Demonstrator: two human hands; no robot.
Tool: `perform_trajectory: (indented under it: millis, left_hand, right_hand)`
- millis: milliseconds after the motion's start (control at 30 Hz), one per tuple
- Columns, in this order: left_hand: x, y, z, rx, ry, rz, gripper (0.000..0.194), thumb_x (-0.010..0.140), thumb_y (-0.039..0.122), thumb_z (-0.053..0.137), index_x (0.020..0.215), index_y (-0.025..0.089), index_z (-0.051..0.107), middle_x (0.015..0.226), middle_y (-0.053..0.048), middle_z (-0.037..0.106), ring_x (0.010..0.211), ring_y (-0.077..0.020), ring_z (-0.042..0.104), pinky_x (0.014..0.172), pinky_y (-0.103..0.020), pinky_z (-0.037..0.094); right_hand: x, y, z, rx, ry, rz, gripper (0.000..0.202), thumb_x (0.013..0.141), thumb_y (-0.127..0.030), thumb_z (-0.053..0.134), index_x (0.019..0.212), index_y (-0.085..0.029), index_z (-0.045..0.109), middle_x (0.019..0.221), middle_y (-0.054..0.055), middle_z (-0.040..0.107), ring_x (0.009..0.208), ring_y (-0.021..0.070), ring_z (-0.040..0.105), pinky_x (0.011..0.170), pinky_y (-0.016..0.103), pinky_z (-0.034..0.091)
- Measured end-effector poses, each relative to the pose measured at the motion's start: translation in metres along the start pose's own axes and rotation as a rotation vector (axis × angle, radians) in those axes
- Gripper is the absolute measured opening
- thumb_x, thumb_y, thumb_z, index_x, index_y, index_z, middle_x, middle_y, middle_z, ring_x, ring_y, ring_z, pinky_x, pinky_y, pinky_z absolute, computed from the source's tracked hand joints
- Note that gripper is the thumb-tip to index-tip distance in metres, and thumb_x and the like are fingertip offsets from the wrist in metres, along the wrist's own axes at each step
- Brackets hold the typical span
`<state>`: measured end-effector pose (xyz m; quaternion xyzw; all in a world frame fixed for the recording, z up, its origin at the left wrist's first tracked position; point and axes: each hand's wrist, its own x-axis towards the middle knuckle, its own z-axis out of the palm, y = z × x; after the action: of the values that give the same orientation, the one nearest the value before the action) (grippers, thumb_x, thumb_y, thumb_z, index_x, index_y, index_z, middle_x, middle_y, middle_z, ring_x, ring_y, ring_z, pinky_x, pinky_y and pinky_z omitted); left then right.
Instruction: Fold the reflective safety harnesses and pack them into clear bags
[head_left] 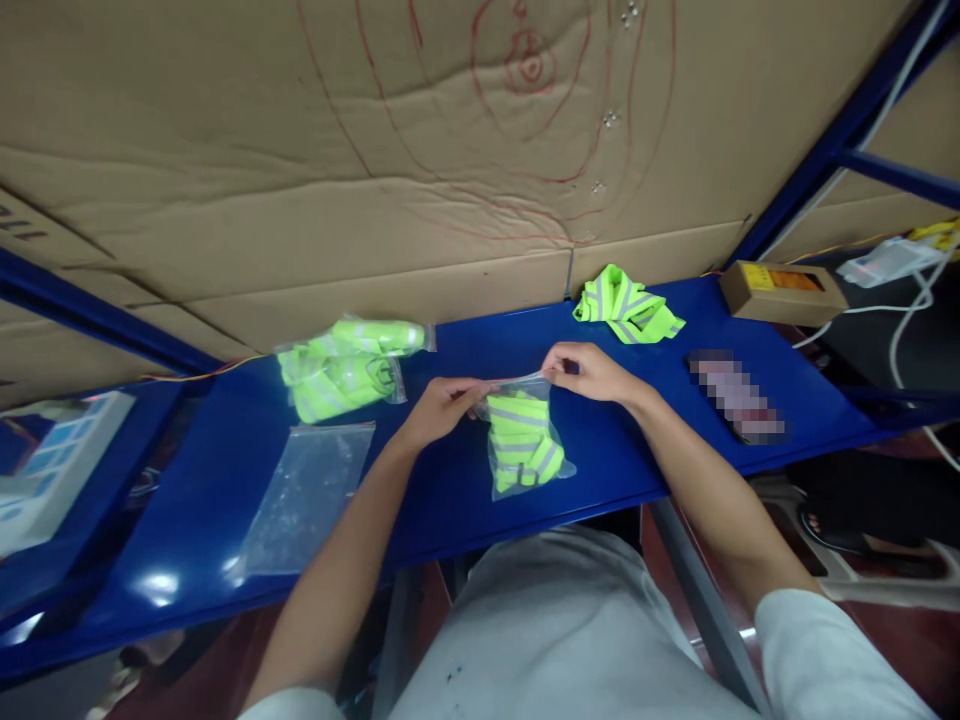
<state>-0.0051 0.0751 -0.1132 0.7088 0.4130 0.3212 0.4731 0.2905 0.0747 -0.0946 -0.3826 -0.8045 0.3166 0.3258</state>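
Note:
A clear plastic bag with a folded neon-yellow reflective strap bundle (pixel 521 440) inside lies in front of me on the blue table (pixel 442 510). My left hand (pixel 444 408) pinches the left end of the bag's top edge. At the right end of that same edge, my right hand (pixel 589 371) has its thumb and fingers closed on the plastic. The top edge is stretched between both hands. Left of them sit several bagged neon bundles (pixel 337 375), with a flat, clear bag (pixel 307 495) below. A loose neon strap bundle (pixel 626 305) rests behind my right hand.
A blurred-out phone-like object (pixel 739 395) lies at the right, near a small brown box (pixel 784 292). Cardboard (pixel 225 150) stands behind the table. Blue frame bars rise at both sides. White cables hang at the right; a white-and-blue box (pixel 71 460) is far left.

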Motion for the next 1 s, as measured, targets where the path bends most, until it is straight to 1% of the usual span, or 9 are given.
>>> perform_trajectory:
  millis: [133, 233, 367, 433, 500, 600, 733, 867, 1000]
  left_hand:
    - [-0.003, -0.001, 0.018, 0.018, 0.053, 0.034, 0.039, 0.084, 0.052, 0.074, 0.102, 0.018, 0.082, 0.085, -0.005, 0.077, 0.064, -0.0132, 0.062, 0.060, -0.023, 0.050]
    - [-0.003, -0.007, 0.029, 0.003, 0.085, 0.016, 0.038, 0.084, 0.052, 0.075, 0.099, 0.017, 0.081, 0.081, -0.005, 0.076, 0.061, -0.0131, 0.061, 0.058, -0.023, 0.049]
    - [-0.001, -0.011, 0.038, -0.019, 0.091, -0.017, 0.039, 0.082, 0.053, 0.075, 0.092, 0.016, 0.079, 0.075, -0.004, 0.073, 0.060, -0.0138, 0.060, 0.056, -0.024, 0.048]
    - [-0.001, -0.010, 0.040, -0.013, 0.100, -0.016, 0.037, 0.082, 0.053, 0.075, 0.090, 0.016, 0.078, 0.078, -0.005, 0.074, 0.065, -0.0149, 0.063, 0.059, -0.024, 0.049]
    - [-0.002, -0.006, 0.043, 0.010, 0.111, 0.001, 0.034, 0.082, 0.051, 0.076, 0.088, 0.017, 0.077, 0.080, -0.004, 0.074, 0.069, -0.0155, 0.064, 0.062, -0.025, 0.049]
    - [-0.006, 0.000, 0.044, 0.071, 0.134, 0.038, 0.027, 0.085, 0.046, 0.074, 0.088, 0.018, 0.077, 0.080, -0.003, 0.073, 0.070, -0.0149, 0.062, 0.065, -0.025, 0.047]
    - [-0.009, 0.004, 0.044, 0.143, 0.140, 0.082, 0.022, 0.088, 0.041, 0.071, 0.088, 0.020, 0.076, 0.080, -0.002, 0.072, 0.070, -0.0140, 0.059, 0.066, -0.025, 0.044]
    - [-0.009, 0.003, 0.043, 0.174, 0.120, 0.099, 0.022, 0.091, 0.041, 0.069, 0.088, 0.020, 0.075, 0.081, -0.002, 0.071, 0.071, -0.0140, 0.058, 0.068, -0.026, 0.044]
    - [-0.008, 0.001, 0.045, 0.177, 0.108, 0.098, 0.024, 0.092, 0.042, 0.067, 0.092, 0.019, 0.074, 0.084, -0.003, 0.072, 0.073, -0.0143, 0.060, 0.068, -0.025, 0.045]
  right_hand:
    - [0.002, -0.003, 0.017, 0.029, -0.039, -0.030, 0.023, 0.094, -0.039, 0.063, 0.093, -0.016, 0.068, 0.091, 0.005, 0.070, 0.080, 0.0151, 0.063, 0.073, 0.027, 0.047]
    - [0.001, -0.004, 0.024, 0.062, -0.068, -0.017, 0.024, 0.096, -0.038, 0.060, 0.094, -0.016, 0.068, 0.089, 0.005, 0.071, 0.078, 0.0146, 0.063, 0.071, 0.026, 0.046]
    - [-0.001, -0.004, 0.027, 0.156, -0.128, 0.010, 0.026, 0.093, -0.041, 0.066, 0.098, -0.016, 0.068, 0.086, 0.004, 0.071, 0.077, 0.0147, 0.064, 0.071, 0.026, 0.048]
    - [-0.001, -0.005, 0.029, 0.168, -0.158, 0.024, 0.025, 0.094, -0.040, 0.066, 0.098, -0.016, 0.068, 0.084, 0.003, 0.071, 0.075, 0.0145, 0.064, 0.070, 0.026, 0.047]
    - [0.000, -0.005, 0.031, 0.124, -0.162, 0.019, 0.021, 0.095, -0.037, 0.063, 0.096, -0.016, 0.068, 0.084, 0.003, 0.071, 0.074, 0.0140, 0.063, 0.069, 0.025, 0.047]
    - [0.000, -0.007, 0.032, 0.050, -0.152, -0.009, 0.018, 0.097, -0.033, 0.059, 0.096, -0.016, 0.067, 0.086, 0.004, 0.070, 0.074, 0.0135, 0.062, 0.069, 0.025, 0.046]
    - [-0.001, -0.008, 0.031, 0.073, -0.175, -0.003, 0.019, 0.097, -0.034, 0.061, 0.099, -0.016, 0.067, 0.088, 0.005, 0.071, 0.075, 0.0140, 0.064, 0.069, 0.025, 0.046]
    - [-0.001, -0.006, 0.032, 0.043, -0.181, -0.027, 0.019, 0.098, -0.034, 0.060, 0.099, -0.017, 0.068, 0.088, 0.005, 0.072, 0.077, 0.0147, 0.065, 0.070, 0.025, 0.046]
    - [-0.001, -0.003, 0.036, -0.102, -0.151, -0.087, 0.021, 0.102, -0.032, 0.051, 0.098, -0.018, 0.066, 0.092, 0.007, 0.070, 0.080, 0.0165, 0.064, 0.072, 0.027, 0.044]
